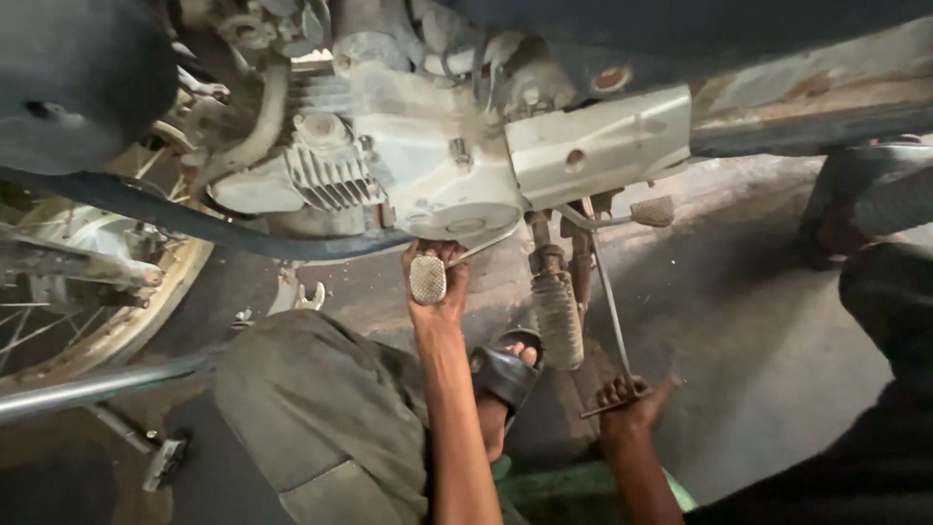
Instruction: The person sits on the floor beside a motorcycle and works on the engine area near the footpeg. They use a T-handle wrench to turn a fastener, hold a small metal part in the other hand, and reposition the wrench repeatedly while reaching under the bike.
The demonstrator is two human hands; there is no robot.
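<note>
Two hands work beneath the motorcycle engine [428, 165]. Left hand [434, 282] presses curled against the engine underside by a foot pedal [428, 279]. Right hand [632, 403] grips a long rod tool [607, 292] below the engine, over the dusty concrete floor [758, 321].

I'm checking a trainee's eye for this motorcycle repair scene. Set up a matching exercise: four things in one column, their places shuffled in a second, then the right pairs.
Things:
1. left hand
2. right hand
3. ribbed black rubber footpeg
4. spoked wheel with yellowish rim

Places:
A. at the picture's left edge
B. hanging below the silver engine case, between the two hands
C. gripping the lower end of a thin metal rod
D. raised to the engine's underside, beside a small studded pedal pad

Pairs: 1-D, 2-C, 3-B, 4-A
</note>
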